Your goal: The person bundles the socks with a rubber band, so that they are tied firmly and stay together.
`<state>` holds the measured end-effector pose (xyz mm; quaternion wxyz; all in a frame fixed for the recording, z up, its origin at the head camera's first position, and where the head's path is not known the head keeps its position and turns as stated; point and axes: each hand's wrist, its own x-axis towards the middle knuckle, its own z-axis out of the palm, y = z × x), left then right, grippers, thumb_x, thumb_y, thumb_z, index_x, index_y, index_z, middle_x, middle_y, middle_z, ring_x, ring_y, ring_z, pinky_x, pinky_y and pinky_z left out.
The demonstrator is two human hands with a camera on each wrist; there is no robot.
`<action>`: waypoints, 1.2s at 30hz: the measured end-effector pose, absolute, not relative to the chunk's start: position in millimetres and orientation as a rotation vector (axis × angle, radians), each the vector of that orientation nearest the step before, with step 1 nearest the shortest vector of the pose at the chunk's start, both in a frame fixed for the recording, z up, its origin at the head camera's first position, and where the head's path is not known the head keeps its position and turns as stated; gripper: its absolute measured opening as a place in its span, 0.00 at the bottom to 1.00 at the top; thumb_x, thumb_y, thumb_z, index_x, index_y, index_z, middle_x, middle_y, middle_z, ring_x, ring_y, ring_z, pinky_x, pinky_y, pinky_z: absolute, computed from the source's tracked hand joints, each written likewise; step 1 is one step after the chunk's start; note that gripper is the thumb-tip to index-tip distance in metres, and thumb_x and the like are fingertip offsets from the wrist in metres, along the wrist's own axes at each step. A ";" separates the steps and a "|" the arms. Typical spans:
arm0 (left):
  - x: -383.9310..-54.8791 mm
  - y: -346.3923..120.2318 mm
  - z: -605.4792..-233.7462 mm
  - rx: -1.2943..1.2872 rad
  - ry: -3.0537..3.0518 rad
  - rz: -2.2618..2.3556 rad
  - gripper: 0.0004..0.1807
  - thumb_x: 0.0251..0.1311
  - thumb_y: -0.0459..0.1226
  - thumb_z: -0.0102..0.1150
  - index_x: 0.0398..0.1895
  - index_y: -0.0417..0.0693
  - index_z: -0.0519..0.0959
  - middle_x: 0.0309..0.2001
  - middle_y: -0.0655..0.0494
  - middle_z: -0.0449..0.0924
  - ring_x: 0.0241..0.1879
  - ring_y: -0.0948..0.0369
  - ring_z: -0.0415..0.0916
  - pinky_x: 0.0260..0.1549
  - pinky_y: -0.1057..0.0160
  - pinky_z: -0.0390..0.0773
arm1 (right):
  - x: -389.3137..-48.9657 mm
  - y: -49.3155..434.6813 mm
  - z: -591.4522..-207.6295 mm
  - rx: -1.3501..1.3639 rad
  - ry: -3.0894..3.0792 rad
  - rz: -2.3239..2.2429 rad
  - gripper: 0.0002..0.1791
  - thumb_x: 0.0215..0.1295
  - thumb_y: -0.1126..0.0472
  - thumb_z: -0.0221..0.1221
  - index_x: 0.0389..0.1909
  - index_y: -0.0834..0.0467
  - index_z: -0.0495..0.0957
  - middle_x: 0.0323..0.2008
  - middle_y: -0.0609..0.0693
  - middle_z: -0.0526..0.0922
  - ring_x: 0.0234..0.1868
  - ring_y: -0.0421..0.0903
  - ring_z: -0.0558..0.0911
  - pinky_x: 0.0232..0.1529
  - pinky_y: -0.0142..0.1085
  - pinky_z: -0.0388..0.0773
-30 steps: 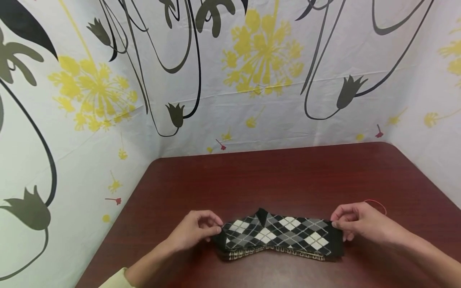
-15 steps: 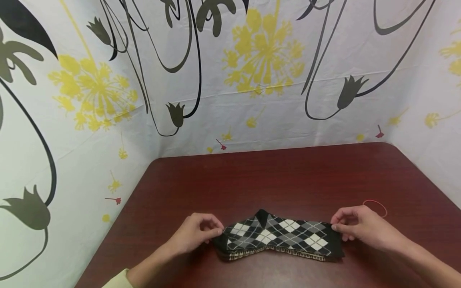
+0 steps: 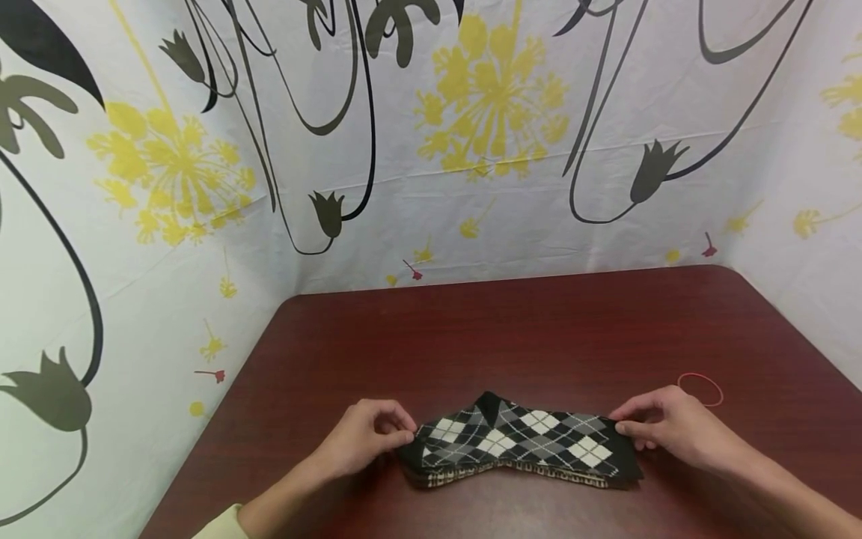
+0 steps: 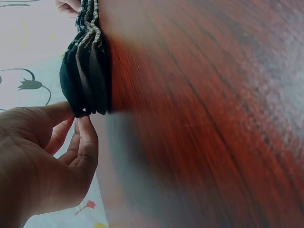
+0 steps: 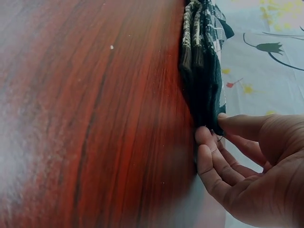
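Note:
A small stack of argyle socks (image 3: 518, 442) in black, grey and white lies flat on the table, cuffs to the right. My left hand (image 3: 367, 436) pinches the dark toe end of the top sock between thumb and fingers. At the cuff end, my right hand (image 3: 676, 427) pinches the black edge with thumb and fingertips. Seen from the left wrist, the stacked toes (image 4: 88, 80) show several layers with lighter patterned edges. In the right wrist view the dark cuffs (image 5: 206, 95) hang together in layers beside the thumb.
A thin red rubber band (image 3: 700, 374) lies on the table just beyond my right hand. The dark red-brown wooden table (image 3: 498, 337) has rounded far corners. White cloth walls (image 3: 404, 209) with flower prints stand behind it and at both sides.
My right hand has shifted slightly left along the cuff edge, and more of the rubber band shows. My left hand and the stack stay almost in place.

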<state>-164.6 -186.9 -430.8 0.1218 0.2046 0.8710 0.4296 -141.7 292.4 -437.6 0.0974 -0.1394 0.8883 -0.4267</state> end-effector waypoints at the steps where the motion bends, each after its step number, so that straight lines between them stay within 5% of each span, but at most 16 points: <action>1: -164.7 -186.8 -430.6 0.603 2.545 1.253 0.02 0.65 0.36 0.74 0.38 0.51 0.89 0.31 0.61 0.85 0.25 0.66 0.78 0.21 0.67 0.76 | -141.8 292.4 -437.7 -0.411 2.633 -1.258 0.12 0.69 0.64 0.70 0.49 0.66 0.88 0.30 0.47 0.85 0.25 0.38 0.81 0.27 0.34 0.80; 20: -164.9 -187.2 -431.8 0.635 2.540 1.225 0.03 0.66 0.35 0.74 0.39 0.52 0.89 0.34 0.60 0.87 0.27 0.60 0.82 0.21 0.65 0.79 | -145.0 288.5 -439.2 -0.440 2.688 -1.173 0.13 0.65 0.61 0.74 0.47 0.63 0.91 0.41 0.50 0.88 0.24 0.37 0.80 0.26 0.34 0.78; 27: -165.4 -188.1 -432.7 0.683 2.556 1.134 0.08 0.65 0.38 0.75 0.45 0.50 0.87 0.38 0.62 0.87 0.36 0.65 0.84 0.35 0.65 0.81 | -146.1 286.2 -440.3 -0.553 2.757 -1.112 0.13 0.62 0.60 0.76 0.44 0.62 0.90 0.38 0.46 0.88 0.27 0.32 0.76 0.27 0.32 0.75; 36: -165.0 -182.1 -430.8 0.746 2.607 1.029 0.10 0.63 0.36 0.76 0.46 0.47 0.87 0.36 0.62 0.87 0.32 0.69 0.83 0.34 0.67 0.82 | -147.0 278.8 -438.1 -0.568 2.836 -0.970 0.11 0.58 0.59 0.78 0.38 0.56 0.88 0.32 0.39 0.83 0.29 0.30 0.77 0.31 0.33 0.76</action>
